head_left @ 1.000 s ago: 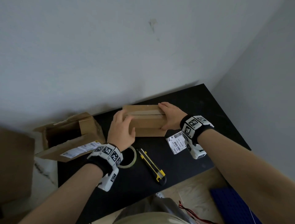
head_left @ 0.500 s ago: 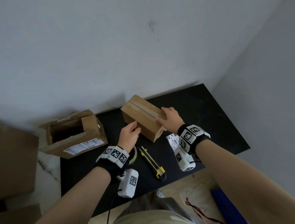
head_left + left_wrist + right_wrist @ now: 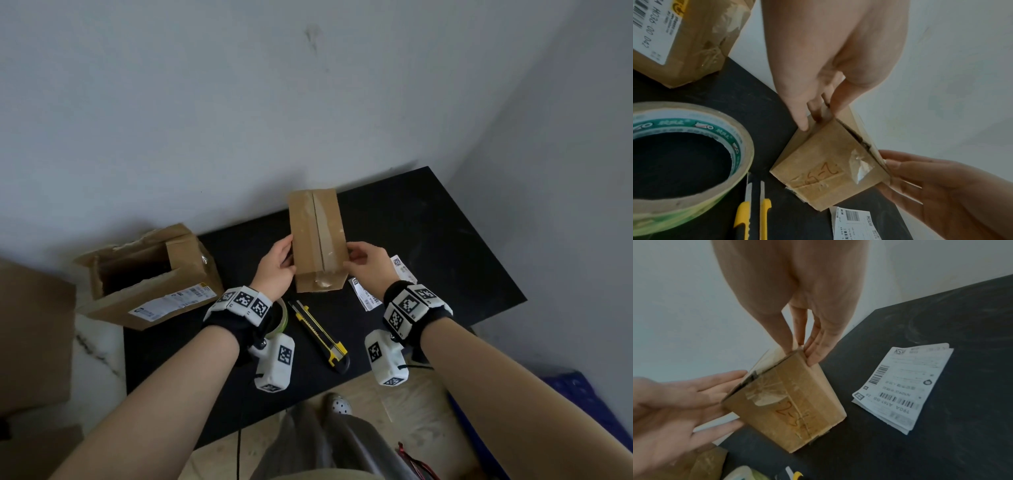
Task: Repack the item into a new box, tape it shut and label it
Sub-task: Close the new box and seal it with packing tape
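A small brown box [image 3: 317, 246] with clear tape along its top seam stands on the black table [image 3: 428, 257], its long side pointing away from me. My left hand [image 3: 277, 270] pinches its left edge, thumb on top, fingers down the side. My right hand [image 3: 363, 263] pinches the right edge the same way. In the wrist views the box [image 3: 828, 170] [image 3: 793, 410] shows a taped near end with orange handwriting. White shipping labels [image 3: 380, 284] [image 3: 902, 386] lie just right of it. A tape roll [image 3: 684, 162] and a yellow utility knife [image 3: 320, 334] lie nearer to me.
An opened, torn old box [image 3: 147, 277] with a label lies on its side at the table's left end. A larger brown carton [image 3: 30, 342] stands left of the table. The wall runs close behind the table. Something blue [image 3: 575, 390] lies on the floor at right.
The small box has turned from lying crosswise to pointing away from me. Both hands have shifted from its ends to its long sides near the front.
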Available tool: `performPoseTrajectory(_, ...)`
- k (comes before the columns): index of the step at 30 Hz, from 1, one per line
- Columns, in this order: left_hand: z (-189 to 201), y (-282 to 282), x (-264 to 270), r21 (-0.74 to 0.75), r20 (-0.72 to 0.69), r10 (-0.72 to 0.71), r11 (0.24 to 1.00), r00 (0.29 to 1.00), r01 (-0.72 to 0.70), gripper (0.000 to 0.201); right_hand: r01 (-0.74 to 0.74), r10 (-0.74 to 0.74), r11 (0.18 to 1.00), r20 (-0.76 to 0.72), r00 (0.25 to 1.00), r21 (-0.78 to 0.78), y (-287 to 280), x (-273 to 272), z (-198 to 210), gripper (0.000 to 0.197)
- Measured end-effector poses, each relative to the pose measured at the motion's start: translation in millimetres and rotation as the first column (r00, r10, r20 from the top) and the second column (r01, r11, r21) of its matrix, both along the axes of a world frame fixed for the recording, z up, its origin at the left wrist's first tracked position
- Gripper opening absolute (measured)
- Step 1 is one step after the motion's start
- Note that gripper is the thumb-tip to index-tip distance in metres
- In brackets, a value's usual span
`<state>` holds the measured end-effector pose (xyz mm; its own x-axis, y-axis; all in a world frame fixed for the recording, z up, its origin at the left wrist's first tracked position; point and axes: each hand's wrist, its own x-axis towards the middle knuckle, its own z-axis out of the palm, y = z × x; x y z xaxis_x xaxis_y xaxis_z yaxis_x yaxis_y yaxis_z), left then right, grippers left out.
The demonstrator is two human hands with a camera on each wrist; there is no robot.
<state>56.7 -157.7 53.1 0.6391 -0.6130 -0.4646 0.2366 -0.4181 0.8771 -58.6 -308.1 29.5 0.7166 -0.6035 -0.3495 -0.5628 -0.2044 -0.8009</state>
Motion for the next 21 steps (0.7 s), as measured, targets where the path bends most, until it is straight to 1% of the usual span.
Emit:
performPoseTrajectory(1, 0, -2, 0, 0.011, 0.003, -0.008, 1.000, 1.000, 0.008, 0.067, -0.007, 0.007, 0.999, 0.002, 1.000, -0.033, 2, -2, -1, 0.052)
performPoseTrajectory(3, 0, -4, -1, 0.018, 0.018, -0.009, 1.000, 1.000, 0.008, 0.065, -0.062, 0.061, 0.989, -0.014, 0.998, -0.134, 5, -3, -1, 0.069)
performPoseTrajectory(5, -1, -5, -6, 0.019, 0.039, -0.009, 1.000, 0.999, 0.008, 0.064, -0.183, 0.176, 0.953, -0.050, 0.983, -0.241, 8, -2, -1, 0.081)
performPoseTrajectory(7, -3, -6, -10, 0.026, 0.049, 0.001, 1.000, 0.999, -0.002, 0.064, -0.302, 0.286, 0.896, -0.096, 0.953, -0.327, 10, -1, -3, 0.083)
performPoseTrajectory(9, -6, -7, -13, 0.035, 0.047, 0.038, 0.999, 0.998, -0.040, 0.065, -0.365, 0.341, 0.834, -0.134, 0.931, -0.414, 10, -1, -7, 0.078)
performPoseTrajectory(11, -8, -7, -16, 0.020, 0.046, 0.066, 0.998, 0.997, -0.067, 0.063, -0.364, 0.348, 0.786, -0.128, 0.929, -0.501, 11, -2, -12, 0.073)
performPoseTrajectory(12, -11, -7, -17, 0.014, 0.061, 0.054, 0.998, 0.997, -0.055, 0.060, -0.354, 0.349, 0.765, -0.117, 0.930, -0.538, 11, -3, -15, 0.072)
performPoseTrajectory(15, -20, -6, -20, 0.029, 0.140, -0.050, 0.999, 0.989, 0.046, 0.047, -0.322, 0.368, 0.718, -0.057, 0.928, -0.617, 9, -5, -24, 0.072)
performPoseTrajectory(18, -25, -5, -18, 0.057, 0.182, -0.106, 0.994, 0.978, 0.098, 0.044, -0.308, 0.381, 0.703, -0.027, 0.924, -0.641, 7, -3, -27, 0.070)
performPoseTrajectory(21, -23, -4, -16, 0.059, 0.245, -0.142, 0.990, 0.959, 0.132, 0.043, -0.319, 0.383, 0.698, -0.042, 0.923, -0.642, 7, -2, -25, 0.070)
